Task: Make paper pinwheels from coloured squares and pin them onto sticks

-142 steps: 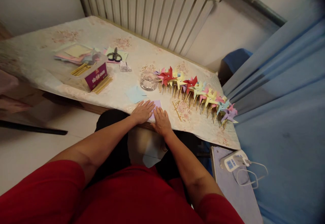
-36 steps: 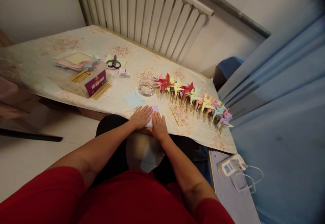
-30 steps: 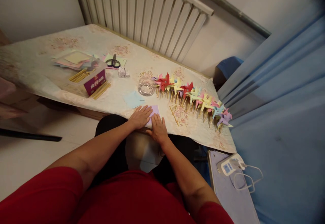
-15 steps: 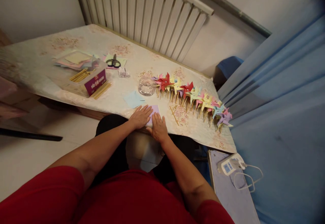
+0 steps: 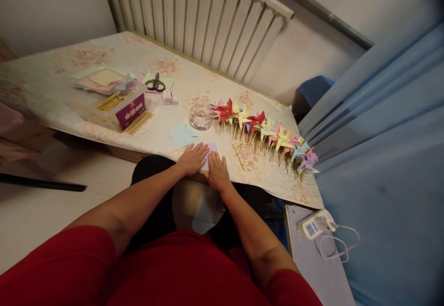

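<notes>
At the table's front edge lies a purple sheet of paper (image 5: 212, 148), partly covered by both hands. My left hand (image 5: 193, 159) rests flat on its left side with fingers stretched out. My right hand (image 5: 218, 172) presses on its right part, fingers extended and open. Just left of the purple sheet is a light blue piece of paper (image 5: 182, 135) with cut slits. Behind it stands a round clear container (image 5: 200, 117) of small shiny pieces. A single thin stick (image 5: 238, 157) lies to the right of my right hand.
A row of colourful paper pinwheels (image 5: 265, 128) on sticks spans the right side. At left are a box of sticks (image 5: 118, 109), stacked coloured paper (image 5: 104, 78), scissors (image 5: 156, 84) and small white boxes (image 5: 169, 97). A power strip (image 5: 315, 225) with a cable sits at lower right.
</notes>
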The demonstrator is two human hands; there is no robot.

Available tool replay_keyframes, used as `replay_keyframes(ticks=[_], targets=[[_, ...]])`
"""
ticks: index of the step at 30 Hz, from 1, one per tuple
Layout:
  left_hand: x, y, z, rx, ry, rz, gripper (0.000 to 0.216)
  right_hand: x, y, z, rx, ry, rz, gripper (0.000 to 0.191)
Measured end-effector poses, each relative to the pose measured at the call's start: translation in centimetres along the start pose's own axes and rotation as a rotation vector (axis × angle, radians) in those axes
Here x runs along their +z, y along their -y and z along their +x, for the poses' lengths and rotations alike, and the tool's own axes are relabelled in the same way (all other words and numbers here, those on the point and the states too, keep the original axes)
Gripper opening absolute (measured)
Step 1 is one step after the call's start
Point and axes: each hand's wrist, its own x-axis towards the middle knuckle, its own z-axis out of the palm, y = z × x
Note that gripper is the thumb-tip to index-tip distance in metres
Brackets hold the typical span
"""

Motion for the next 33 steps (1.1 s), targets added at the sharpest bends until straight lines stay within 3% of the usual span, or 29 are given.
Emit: replay_keyframes(ticks=[7, 21, 33], targets=[[0.0, 0.0, 0.0, -0.009, 0.002, -0.008, 0.054, -0.4, 0.2, -1.4, -0.014, 0.027, 0.015, 0.077], [-0.2, -0.1, -0.1, -0.001, 0.002, -0.005, 0.054, 0.4, -0.4, -0.3, -0.032, -0.032, 0.01, 0.08], [-0.2, -0.2, -0.1, -0.003, -0.005, -0.001, 0.055, -0.2, -0.3, -0.4, -0.037, 0.017, 0.022, 0.082]])
